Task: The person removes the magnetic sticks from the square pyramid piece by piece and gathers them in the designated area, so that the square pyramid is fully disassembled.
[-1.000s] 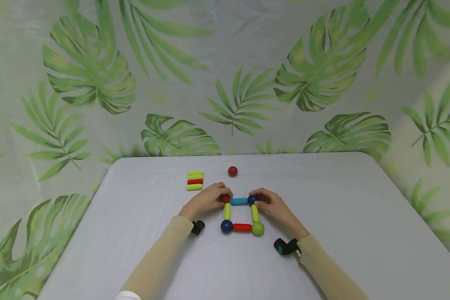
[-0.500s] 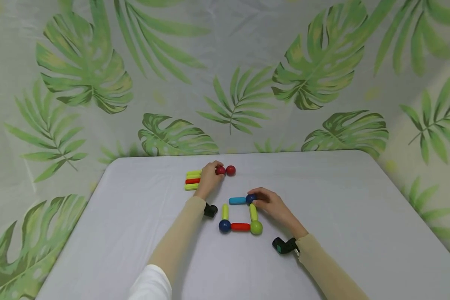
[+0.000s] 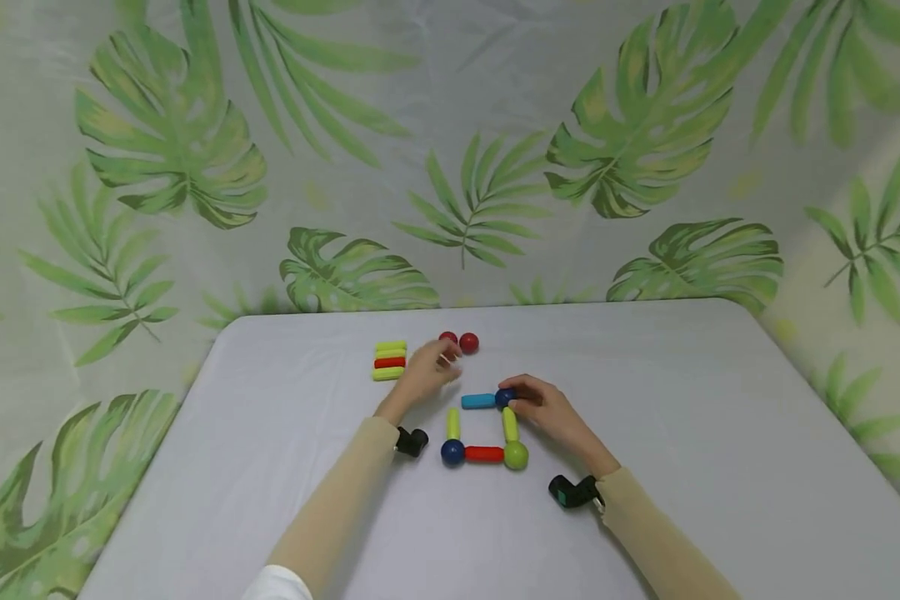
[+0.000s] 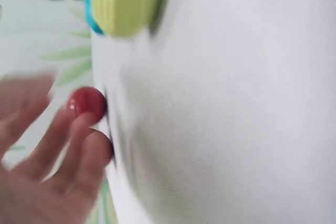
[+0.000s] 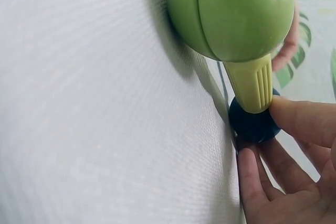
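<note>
My left hand (image 3: 425, 372) is in the air with loosely bent fingers and nothing in them. Just beyond it, two red balls (image 3: 468, 342) sit side by side, one partly hidden behind the fingers; the left wrist view also shows a red ball (image 4: 89, 103) past the blurred fingers. With my right hand (image 3: 547, 412) I grip a dark blue ball (image 3: 505, 398) between thumb and fingers. That ball joins a light blue rod (image 3: 478, 402) and a yellow-green rod (image 3: 510, 425), which runs to a green ball (image 3: 516, 455). A red rod (image 3: 484, 454) links this to another blue ball (image 3: 453, 452) with a yellow-green rod (image 3: 453, 423).
Several short rods, yellow-green ones and a red rod (image 3: 390, 363), lie in a stack-like row left of my left hand. All rests on a white-covered table (image 3: 682, 400). A leaf-patterned cloth (image 3: 480, 208) hangs behind its far edge.
My left hand took a red ball from the frame's far left corner, set it beside the other red ball, let go and drew back toward me. My right hand stayed on the blue ball.
</note>
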The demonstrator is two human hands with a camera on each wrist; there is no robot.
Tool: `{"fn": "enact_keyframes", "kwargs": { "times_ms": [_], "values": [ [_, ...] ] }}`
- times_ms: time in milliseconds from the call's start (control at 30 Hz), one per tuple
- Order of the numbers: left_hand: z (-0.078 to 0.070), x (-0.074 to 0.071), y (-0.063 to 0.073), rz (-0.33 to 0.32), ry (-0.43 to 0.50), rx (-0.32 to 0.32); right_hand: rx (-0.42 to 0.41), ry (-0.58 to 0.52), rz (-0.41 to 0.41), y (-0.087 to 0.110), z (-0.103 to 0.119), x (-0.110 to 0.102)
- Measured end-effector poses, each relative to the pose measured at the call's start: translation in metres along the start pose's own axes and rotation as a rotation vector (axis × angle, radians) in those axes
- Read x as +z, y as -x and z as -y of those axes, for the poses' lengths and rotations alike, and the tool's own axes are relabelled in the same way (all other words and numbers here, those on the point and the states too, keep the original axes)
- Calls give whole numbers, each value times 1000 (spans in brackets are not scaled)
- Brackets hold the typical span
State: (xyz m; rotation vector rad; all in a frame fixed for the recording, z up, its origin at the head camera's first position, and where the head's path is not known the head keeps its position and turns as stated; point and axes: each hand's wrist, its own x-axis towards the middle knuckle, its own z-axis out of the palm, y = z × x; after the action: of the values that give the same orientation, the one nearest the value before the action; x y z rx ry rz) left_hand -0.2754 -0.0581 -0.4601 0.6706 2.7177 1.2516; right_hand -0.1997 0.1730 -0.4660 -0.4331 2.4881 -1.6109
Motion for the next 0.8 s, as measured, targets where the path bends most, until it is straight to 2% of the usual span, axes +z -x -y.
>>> {"fn": "enact_keyframes", "kwargs": {
  "times_ms": [67,133,200,300,400,467,567,633,733,800],
  "values": [
    [-4,5,8,157,10,51,-13,1,-4,-4,-10,-2],
    [-9,10,11,252,-21,90,-28,-7,-4,-6,-15,-4],
    [-12,15,12,271,-93,111,-39,-20,5,-8,-16,-4],
    [-17,17,14,254,-211,118,-40,-33,19,-7,-15,-1],
    [-20,14,18,221,-283,86,-36,-22,16,-2,-2,1],
    [-18,9,24,181,-274,64,-28,-25,13,2,8,2],
    [-8,-6,37,73,-235,57,-15,-17,21,6,19,3],
    [2,-18,46,-22,-231,38,-11,-3,25,8,22,3],
    [16,-36,57,-146,-277,-30,-16,13,14,9,23,1],
    [24,-45,61,-186,-316,-79,-18,14,6,9,23,0]
  ]
}}
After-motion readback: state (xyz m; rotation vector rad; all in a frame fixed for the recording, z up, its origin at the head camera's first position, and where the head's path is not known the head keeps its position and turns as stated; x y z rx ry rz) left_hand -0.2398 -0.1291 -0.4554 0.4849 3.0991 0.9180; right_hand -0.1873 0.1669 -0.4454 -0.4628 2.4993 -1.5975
